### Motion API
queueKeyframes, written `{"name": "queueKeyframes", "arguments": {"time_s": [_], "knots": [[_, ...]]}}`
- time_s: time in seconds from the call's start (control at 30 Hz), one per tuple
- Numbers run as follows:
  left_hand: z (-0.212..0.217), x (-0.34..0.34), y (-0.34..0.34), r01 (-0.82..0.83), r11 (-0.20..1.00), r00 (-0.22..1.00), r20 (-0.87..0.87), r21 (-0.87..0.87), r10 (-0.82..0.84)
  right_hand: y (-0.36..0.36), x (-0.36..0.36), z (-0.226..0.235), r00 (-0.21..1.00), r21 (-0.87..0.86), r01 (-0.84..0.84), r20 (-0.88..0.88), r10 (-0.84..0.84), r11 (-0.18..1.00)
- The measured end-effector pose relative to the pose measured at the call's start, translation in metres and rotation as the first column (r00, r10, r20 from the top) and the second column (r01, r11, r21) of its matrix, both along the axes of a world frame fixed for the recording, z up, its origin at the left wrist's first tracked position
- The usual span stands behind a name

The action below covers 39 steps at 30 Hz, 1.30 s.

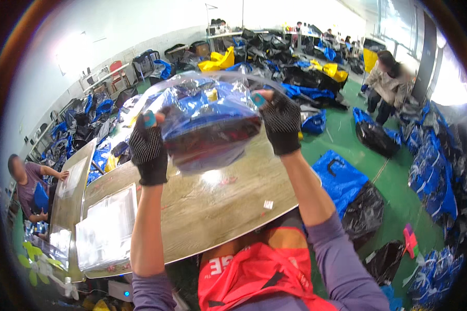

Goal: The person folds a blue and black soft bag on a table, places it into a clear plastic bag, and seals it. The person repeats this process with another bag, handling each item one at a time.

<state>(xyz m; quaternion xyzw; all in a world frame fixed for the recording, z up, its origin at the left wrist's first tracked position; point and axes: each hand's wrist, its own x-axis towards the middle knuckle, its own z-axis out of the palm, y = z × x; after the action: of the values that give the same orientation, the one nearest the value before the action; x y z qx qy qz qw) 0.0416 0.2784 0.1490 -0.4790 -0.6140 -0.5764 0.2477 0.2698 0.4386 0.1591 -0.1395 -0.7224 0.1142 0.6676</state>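
Observation:
A clear plastic bag (192, 93) hangs above the wooden table (213, 202), raised between my two hands. Inside it shows a folded blue and black bundle (213, 111) with a little yellow; its exact kind is hard to make out. My left hand (149, 147), in a black dotted glove with bare fingertips and a teal band on a finger, grips the bag's left side. On the opposite side, my right hand (281, 122), gloved the same way, pinches the bag's right edge. Motion blurs the bag's lower part.
A stack of flat clear plastic sleeves (106, 228) lies on the table's left part, near a small white label (268, 205). A co-worker (31, 186) sits at left; another person (386, 85) stands at right. Blue and black bags (342, 192) cover the green floor.

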Motion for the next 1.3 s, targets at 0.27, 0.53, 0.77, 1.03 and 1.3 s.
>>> {"name": "queueKeyframes", "arguments": {"time_s": [0.27,0.53,0.77,1.03,1.3], "knots": [[-0.029,0.018,-0.044,0.537,0.843,0.688,0.594,-0.031,-0.417,-0.008,0.041,-0.034,0.932,-0.265,-0.242,0.202,0.300,0.933],[-0.240,0.021,-0.047,0.637,0.710,0.011,0.917,0.300,-0.398,-0.003,0.001,-0.203,0.752,-0.522,0.269,0.639,0.162,0.809],[-0.235,0.016,-0.043,0.580,0.629,-0.157,0.829,0.518,-0.537,-0.055,-0.086,-0.169,0.470,-0.003,-0.294,0.871,0.147,0.956],[-0.210,0.018,-0.061,0.686,0.727,0.442,0.808,-0.023,-0.391,-0.051,-0.112,-0.117,0.143,-0.086,-0.460,0.975,0.169,0.884],[-0.195,0.017,-0.071,0.824,0.546,0.143,0.876,0.153,-0.461,0.056,-0.087,-0.083,0.383,-0.061,-0.032,0.921,0.069,0.998]]}}
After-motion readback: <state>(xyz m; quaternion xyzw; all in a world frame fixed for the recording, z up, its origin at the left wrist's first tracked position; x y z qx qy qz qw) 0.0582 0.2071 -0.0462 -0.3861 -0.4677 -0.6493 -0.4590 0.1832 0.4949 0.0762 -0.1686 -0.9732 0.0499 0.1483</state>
